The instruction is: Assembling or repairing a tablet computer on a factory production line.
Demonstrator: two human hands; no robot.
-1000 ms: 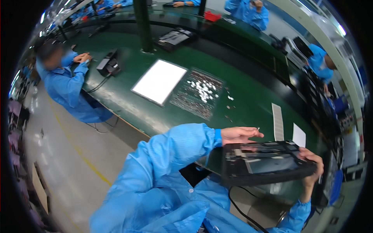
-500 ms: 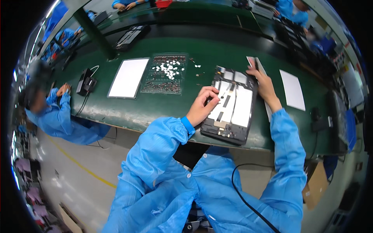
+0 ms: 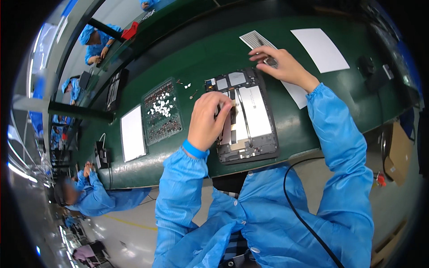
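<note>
An opened tablet (image 3: 254,111) lies on the green bench in front of me, its white battery cells, dark cables and circuit board exposed. My left hand (image 3: 207,117) is over its left side, thumb and fingers closed together; what they pinch, if anything, is hidden. To the upper right, my right hand (image 3: 281,64) hovers above a narrow white sheet with rows of grey strips (image 3: 257,39). Its fingers are bent around a small greyish thing that I cannot make out. A blue band (image 3: 195,149) circles my left wrist.
Left of the tablet lies a clear tray (image 3: 163,123) with white bits and small dark parts, beside a white sheet (image 3: 133,134). Another white sheet (image 3: 319,49) and a black device (image 3: 366,66) are at the right. A co-worker (image 3: 96,192) sits at the left.
My right hand has left the tablet's upper right edge and is now over the strip sheet. My left hand has closed and sits over the tablet's left cells. The view has turned.
</note>
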